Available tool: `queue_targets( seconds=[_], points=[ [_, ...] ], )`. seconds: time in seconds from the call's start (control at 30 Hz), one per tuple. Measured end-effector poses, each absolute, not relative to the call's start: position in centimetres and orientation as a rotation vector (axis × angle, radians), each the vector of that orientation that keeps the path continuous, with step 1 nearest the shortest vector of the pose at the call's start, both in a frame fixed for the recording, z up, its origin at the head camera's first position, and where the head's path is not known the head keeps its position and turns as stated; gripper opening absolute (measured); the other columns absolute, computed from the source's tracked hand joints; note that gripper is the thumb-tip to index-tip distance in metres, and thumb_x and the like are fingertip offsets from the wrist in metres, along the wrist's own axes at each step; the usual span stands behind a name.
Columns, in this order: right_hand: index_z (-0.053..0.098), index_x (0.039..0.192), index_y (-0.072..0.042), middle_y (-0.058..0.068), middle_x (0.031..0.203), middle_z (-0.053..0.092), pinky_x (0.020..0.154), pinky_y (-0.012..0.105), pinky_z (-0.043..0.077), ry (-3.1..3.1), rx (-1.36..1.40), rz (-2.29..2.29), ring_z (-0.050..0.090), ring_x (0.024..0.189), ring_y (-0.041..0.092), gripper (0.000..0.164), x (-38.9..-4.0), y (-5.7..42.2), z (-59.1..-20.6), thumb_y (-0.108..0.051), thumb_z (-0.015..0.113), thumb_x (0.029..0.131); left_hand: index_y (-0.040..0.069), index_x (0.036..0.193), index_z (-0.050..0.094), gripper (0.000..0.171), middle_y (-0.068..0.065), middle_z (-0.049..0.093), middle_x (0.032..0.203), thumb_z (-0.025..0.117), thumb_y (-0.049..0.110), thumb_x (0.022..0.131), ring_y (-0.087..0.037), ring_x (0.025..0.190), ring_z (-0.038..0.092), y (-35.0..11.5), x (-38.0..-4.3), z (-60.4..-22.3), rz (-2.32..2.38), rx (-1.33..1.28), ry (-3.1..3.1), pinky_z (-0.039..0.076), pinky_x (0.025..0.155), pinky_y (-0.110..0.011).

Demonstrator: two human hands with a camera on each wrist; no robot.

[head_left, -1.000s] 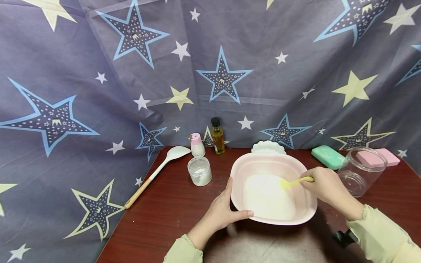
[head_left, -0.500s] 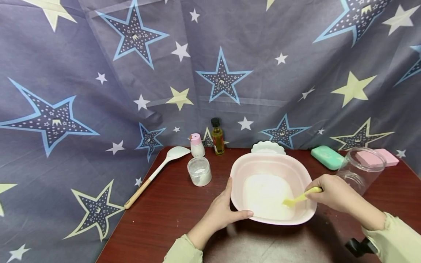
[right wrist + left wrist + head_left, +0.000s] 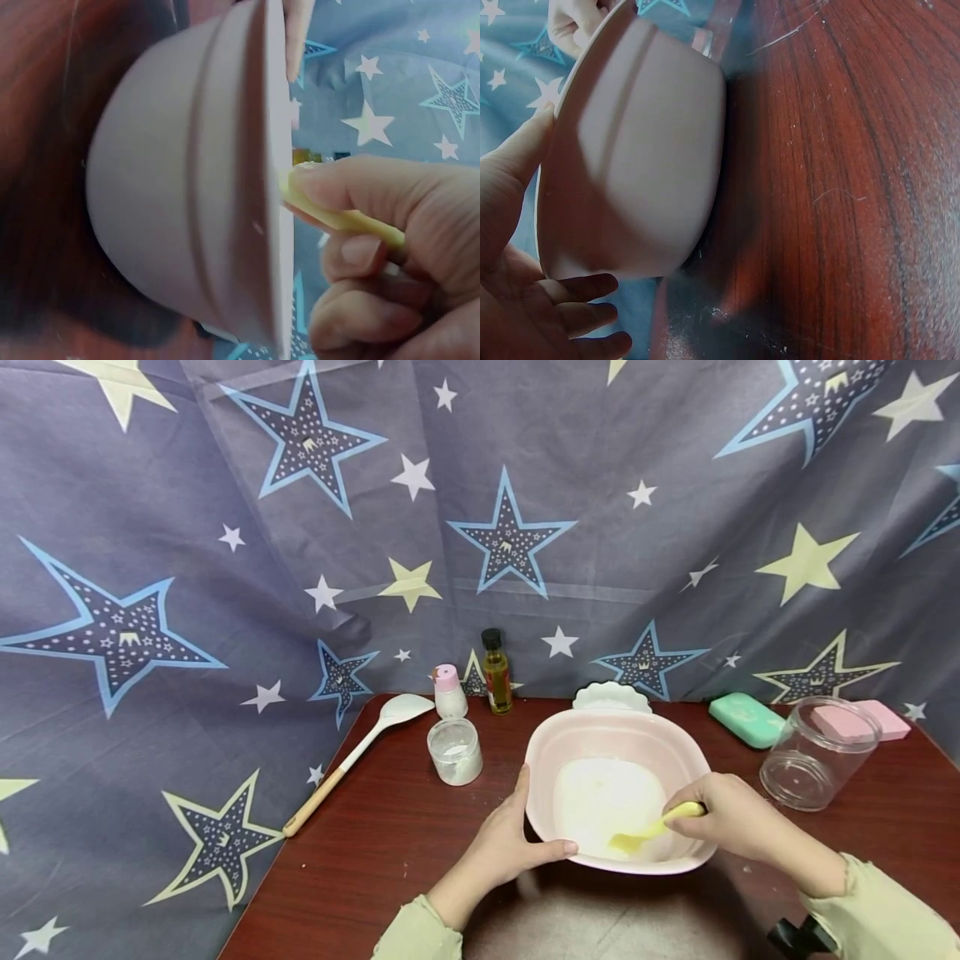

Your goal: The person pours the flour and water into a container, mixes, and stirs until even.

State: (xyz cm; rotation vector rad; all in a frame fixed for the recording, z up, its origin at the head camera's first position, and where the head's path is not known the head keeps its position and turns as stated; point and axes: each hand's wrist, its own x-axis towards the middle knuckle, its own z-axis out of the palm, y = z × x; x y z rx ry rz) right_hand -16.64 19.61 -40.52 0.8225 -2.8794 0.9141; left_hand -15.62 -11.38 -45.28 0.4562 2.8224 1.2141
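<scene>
A pale pink basin (image 3: 542, 735) stands on the table, with a smooth white substance (image 3: 603, 802) in its bottom. My left hand (image 3: 504, 839) steadies its near left corner: the thumb rests on the rim and the fairly straight fingers lie against the outer side. My right hand (image 3: 738, 818) pinches the handle of a small yellow spatula (image 3: 648, 833), whose head dips into the white substance near the front wall. From the right wrist, the spatula's handle (image 3: 352, 223) shows between thumb and curled fingers; the basin's wall (image 3: 150, 180) hides its head.
Left of the basin are a small clear jar (image 3: 455, 764) of white powder, a pink-capped shaker (image 3: 450, 695), an oil bottle (image 3: 497, 677) and a white ladle-like utensil (image 3: 382, 718). A clear jar (image 3: 813, 760), green box (image 3: 746, 720) and pink block (image 3: 888, 720) stand right.
My right hand has moved the spatula from the basin's right side toward its front, with a swing outward between. The left hand and basin stay in place.
</scene>
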Motion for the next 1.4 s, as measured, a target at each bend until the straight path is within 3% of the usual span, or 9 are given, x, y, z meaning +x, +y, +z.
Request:
queue_targets(
  seconds=[0.37,0.8,1.0,1.2,1.4],
  points=[
    [0.076,0.08,-0.012,-0.02,0.064,0.056,0.053,0.021,0.042,-2.676,0.871,1.04,0.042,0.06,-0.003,0.005,-17.4,15.8,-42.3,-0.007,0.075,0.08,0.008,0.157,0.012,0.121,-0.018,0.037,0.151,0.081,0.057,0.07,-0.032,0.134,0.041,-11.4,-15.7,-45.4,1.198,0.462,2.829,0.037,0.105,-0.05],
    [0.072,0.073,-0.015,-0.014,0.06,0.049,0.056,0.022,0.039,-2.601,0.675,0.947,0.041,0.061,0.003,0.017,-19.4,14.2,-43.2,0.0,0.072,0.079,0.007,0.157,0.011,0.121,-0.017,0.038,0.151,0.08,0.056,0.071,-0.029,0.134,0.042,-11.3,-15.7,-45.7,1.204,0.506,2.828,0.037,0.106,-0.047],
    [0.075,0.077,-0.011,-0.01,0.061,0.055,0.058,0.03,0.041,-2.651,0.541,0.76,0.045,0.06,0.008,0.009,-20.3,15.2,-43.1,-0.003,0.071,0.078,0.007,0.157,0.011,0.121,-0.017,0.038,0.151,0.081,0.057,0.071,-0.028,0.134,0.042,-11.3,-15.8,-45.7,1.203,0.511,2.834,0.038,0.106,-0.047],
    [0.077,0.08,-0.009,0.001,0.073,0.071,0.061,0.045,0.049,-2.679,0.403,0.671,0.064,0.064,0.026,0.009,-20.5,16.2,-42.7,-0.006,0.069,0.078,0.007,0.157,0.012,0.121,-0.018,0.038,0.151,0.081,0.055,0.07,-0.029,0.134,0.042,-11.3,-15.8,-45.5,1.205,0.497,2.838,0.038,0.106,-0.047],
    [0.076,0.08,-0.008,0.006,0.072,0.07,0.055,0.048,0.047,-2.703,0.289,0.632,0.062,0.063,0.036,0.009,-20.2,17.2,-42.2,-0.009,0.067,0.078,0.008,0.157,0.012,0.121,-0.018,0.038,0.151,0.081,0.056,0.07,-0.031,0.134,0.042,-11.4,-15.7,-45.3,1.205,0.466,2.831,0.038,0.105,-0.049]
  ],
)
